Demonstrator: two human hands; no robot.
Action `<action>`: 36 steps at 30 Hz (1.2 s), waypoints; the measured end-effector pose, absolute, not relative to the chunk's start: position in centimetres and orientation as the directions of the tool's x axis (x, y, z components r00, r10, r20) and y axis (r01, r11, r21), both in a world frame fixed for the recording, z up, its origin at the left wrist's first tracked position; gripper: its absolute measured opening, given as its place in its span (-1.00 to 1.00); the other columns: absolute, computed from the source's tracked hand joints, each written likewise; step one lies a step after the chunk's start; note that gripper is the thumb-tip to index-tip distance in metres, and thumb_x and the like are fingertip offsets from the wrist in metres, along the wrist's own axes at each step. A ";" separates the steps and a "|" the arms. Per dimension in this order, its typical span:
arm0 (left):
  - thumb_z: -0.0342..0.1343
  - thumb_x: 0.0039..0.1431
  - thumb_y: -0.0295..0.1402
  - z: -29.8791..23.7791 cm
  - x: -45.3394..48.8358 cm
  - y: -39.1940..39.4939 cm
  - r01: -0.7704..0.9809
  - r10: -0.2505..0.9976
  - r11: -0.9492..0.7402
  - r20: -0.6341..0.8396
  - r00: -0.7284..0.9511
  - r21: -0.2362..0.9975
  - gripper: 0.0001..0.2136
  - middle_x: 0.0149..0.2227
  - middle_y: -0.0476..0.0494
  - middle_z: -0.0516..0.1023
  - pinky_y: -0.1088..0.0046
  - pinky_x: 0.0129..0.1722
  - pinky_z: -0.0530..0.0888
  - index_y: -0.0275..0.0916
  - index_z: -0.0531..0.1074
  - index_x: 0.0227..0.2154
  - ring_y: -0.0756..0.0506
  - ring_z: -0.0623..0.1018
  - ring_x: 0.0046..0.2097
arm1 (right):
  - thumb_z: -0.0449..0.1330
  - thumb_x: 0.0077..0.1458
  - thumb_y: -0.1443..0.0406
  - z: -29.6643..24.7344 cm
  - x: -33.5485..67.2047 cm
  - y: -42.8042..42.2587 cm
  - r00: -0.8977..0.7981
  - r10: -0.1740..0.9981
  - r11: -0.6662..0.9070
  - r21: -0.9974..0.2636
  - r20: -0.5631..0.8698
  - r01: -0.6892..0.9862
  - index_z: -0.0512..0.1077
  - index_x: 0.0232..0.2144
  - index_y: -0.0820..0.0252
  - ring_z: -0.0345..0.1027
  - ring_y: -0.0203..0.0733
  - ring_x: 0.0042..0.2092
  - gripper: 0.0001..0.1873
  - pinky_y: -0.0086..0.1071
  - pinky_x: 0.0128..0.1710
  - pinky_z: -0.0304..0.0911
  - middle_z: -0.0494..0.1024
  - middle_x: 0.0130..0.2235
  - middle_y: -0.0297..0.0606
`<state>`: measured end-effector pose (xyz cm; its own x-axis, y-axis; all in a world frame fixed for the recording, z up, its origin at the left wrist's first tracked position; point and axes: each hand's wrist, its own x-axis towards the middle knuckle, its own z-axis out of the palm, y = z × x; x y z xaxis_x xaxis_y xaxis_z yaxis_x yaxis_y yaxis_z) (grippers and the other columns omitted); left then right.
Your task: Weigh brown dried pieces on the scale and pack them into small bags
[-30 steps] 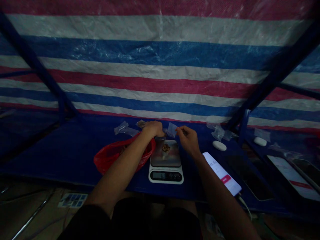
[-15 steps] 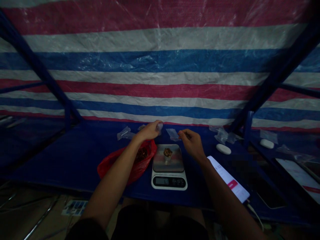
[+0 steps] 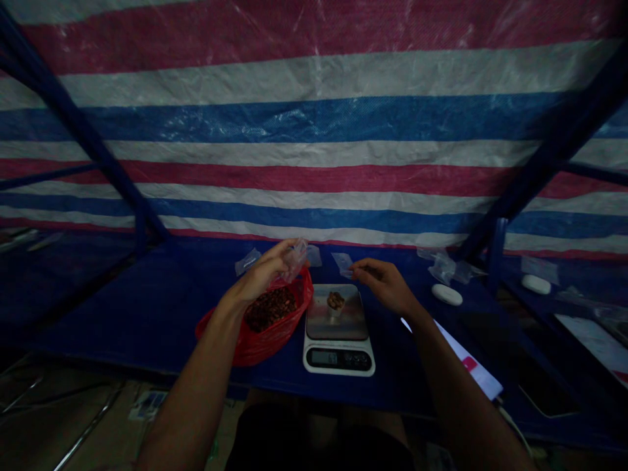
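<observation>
My left hand (image 3: 267,271) is closed on a small clear plastic bag (image 3: 296,257), held above the red bag (image 3: 275,327) of brown nuts. My right hand (image 3: 385,282) pinches another small clear bag (image 3: 342,263) by its corner, just behind the white kitchen scale (image 3: 338,330). A small cup of nuts (image 3: 335,302) stands on the scale's steel plate. The scale's display is dim and unreadable.
More small clear bags (image 3: 248,260) lie at the back of the blue table (image 3: 147,294). A lit phone (image 3: 473,369) lies right of the scale, under my right forearm. A white oval case (image 3: 446,294) and crumpled clear bags (image 3: 444,267) sit farther right. Striped tarp hangs behind.
My left hand has lifted a clear bag off the table and drawn it left and up, over the red bag. My right hand stays put behind the scale with its bag.
</observation>
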<state>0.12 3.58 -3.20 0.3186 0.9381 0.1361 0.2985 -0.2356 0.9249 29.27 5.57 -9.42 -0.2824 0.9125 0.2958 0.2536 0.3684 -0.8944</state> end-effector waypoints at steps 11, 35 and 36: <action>0.43 -0.02 -0.09 -5.2 1.7 -1.0 0.590 0.871 -0.451 0.186 0.454 0.670 -0.30 0.23 -0.23 0.45 0.09 0.21 0.40 -0.07 0.38 0.21 -0.29 0.46 0.22 | 0.41 0.03 0.21 -9.2 30.1 4.5 -0.639 0.764 0.384 -0.859 0.091 0.337 0.51 0.07 0.11 0.50 -0.08 -0.10 -0.48 -0.24 -0.11 0.40 0.63 -0.06 -0.21; 0.25 0.15 0.05 -7.4 3.7 -1.0 0.759 0.881 -0.466 0.163 0.444 0.454 -0.55 -0.09 -0.20 0.61 0.26 -0.08 0.50 -0.18 0.57 -0.06 -0.23 0.60 -0.09 | 0.38 0.05 0.25 -8.7 27.7 3.2 -0.639 0.759 0.374 -0.889 0.128 0.265 0.56 -0.15 0.16 0.52 -0.18 -0.19 -0.73 -0.31 -0.16 0.43 0.65 -0.16 -0.25; 0.27 0.14 0.04 -7.4 3.8 -1.0 0.752 0.884 -0.461 0.173 0.434 0.470 -0.55 -0.09 -0.20 0.62 0.25 -0.07 0.50 -0.19 0.57 -0.06 -0.23 0.60 -0.09 | 0.37 0.06 0.25 -8.7 27.6 3.2 -0.642 0.757 0.368 -0.892 0.124 0.261 0.55 -0.15 0.16 0.53 -0.18 -0.18 -0.73 -0.31 -0.16 0.44 0.65 -0.15 -0.25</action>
<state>3.78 -0.95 -7.42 0.4341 0.8841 0.1730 0.7525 -0.4614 0.4700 27.59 3.17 -8.68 -0.6419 0.7566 0.1244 0.2609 0.3681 -0.8924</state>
